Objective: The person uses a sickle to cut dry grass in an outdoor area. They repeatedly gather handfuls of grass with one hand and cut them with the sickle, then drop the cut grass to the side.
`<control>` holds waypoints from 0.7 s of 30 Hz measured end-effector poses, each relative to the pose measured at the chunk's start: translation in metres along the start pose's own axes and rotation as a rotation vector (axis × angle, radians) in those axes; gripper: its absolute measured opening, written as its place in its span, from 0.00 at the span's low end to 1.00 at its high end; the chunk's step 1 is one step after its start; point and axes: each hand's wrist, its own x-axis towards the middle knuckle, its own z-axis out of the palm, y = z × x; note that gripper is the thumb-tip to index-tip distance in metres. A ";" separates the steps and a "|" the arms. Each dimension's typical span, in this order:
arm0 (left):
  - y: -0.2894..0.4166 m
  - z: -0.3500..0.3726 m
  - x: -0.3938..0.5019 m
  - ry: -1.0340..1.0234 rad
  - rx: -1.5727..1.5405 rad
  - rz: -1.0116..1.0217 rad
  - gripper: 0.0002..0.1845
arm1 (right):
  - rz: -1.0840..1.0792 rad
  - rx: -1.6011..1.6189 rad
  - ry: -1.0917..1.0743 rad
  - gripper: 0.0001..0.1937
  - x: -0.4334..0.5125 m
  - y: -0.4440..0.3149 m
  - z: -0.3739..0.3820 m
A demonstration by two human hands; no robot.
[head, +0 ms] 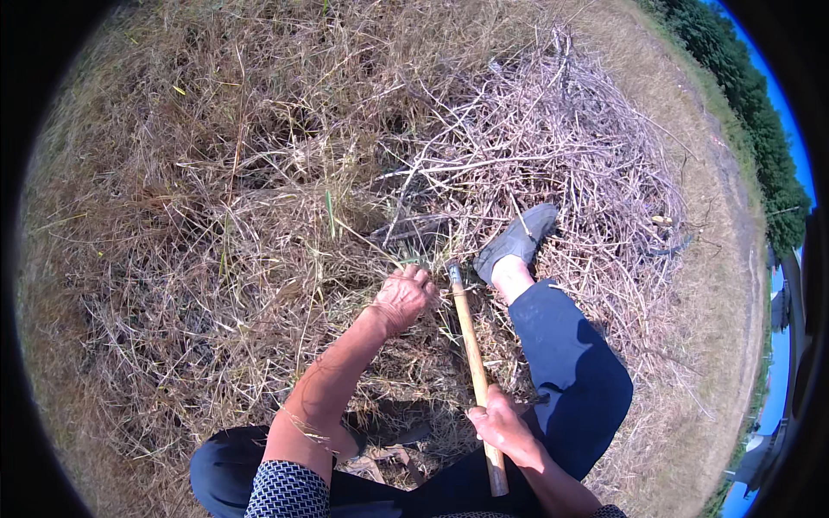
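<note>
My left hand [407, 299] is low over the dry grass, its fingers curled around a pale plant stem [370, 243] that runs up and to the left. Lower down, my right hand [502, 419] grips a long wooden tool handle [473, 343] near its butt end. A metal socket [454, 273] caps the handle's far end, just right of my left hand. What head the tool carries is hidden or unclear among the grass. A few green blades [330, 212] stand among the dry stalks ahead of my left hand.
A broad heap of dry twigs [570, 129] lies ahead and to the right. My shoe [518, 239] stands at its near edge, beside the tool. Matted dry grass [162, 291] covers the ground to the left. Trees [732, 90] line the far right.
</note>
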 end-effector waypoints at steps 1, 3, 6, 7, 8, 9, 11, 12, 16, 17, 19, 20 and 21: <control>0.000 0.001 0.015 0.015 0.030 0.008 0.29 | -0.038 -0.057 0.020 0.16 -0.002 0.003 -0.005; -0.005 0.008 0.040 0.112 0.012 0.005 0.29 | -0.112 -0.158 0.040 0.13 -0.006 0.009 -0.014; -0.018 0.021 0.069 -0.260 0.138 -0.095 0.30 | -0.050 -0.154 0.016 0.12 -0.007 0.013 -0.022; -0.023 0.028 0.066 -0.280 0.012 -0.168 0.30 | -0.015 -0.101 -0.008 0.12 -0.005 0.013 -0.024; -0.028 0.032 0.070 -0.331 0.093 -0.166 0.28 | 0.022 -0.046 -0.031 0.12 -0.004 0.013 -0.025; -0.032 0.037 0.069 -0.447 0.149 -0.165 0.27 | 0.131 -0.023 -0.047 0.12 -0.002 0.012 -0.026; -0.035 0.048 0.059 -0.403 0.069 -0.185 0.24 | -0.050 -0.149 0.029 0.13 0.001 0.012 -0.027; -0.036 0.053 0.053 -0.368 0.010 -0.214 0.23 | -0.143 -0.209 0.073 0.13 0.003 0.012 -0.027; -0.033 0.072 0.033 -0.267 -0.123 -0.212 0.16 | -0.095 -0.215 0.050 0.17 0.012 0.015 -0.025; -0.031 0.076 0.027 -0.256 -0.150 -0.243 0.17 | -0.081 -0.165 0.013 0.17 0.009 0.016 -0.024; -0.028 0.079 0.022 -0.134 -0.306 -0.319 0.16 | -0.101 -0.073 -0.008 0.16 -0.002 0.018 -0.026; -0.026 0.078 0.021 -0.121 -0.270 -0.257 0.15 | -0.123 -0.124 -0.019 0.16 -0.012 0.019 -0.028; -0.021 0.076 0.020 -0.116 -0.217 -0.193 0.15 | -0.017 -0.110 -0.038 0.15 -0.021 0.020 -0.029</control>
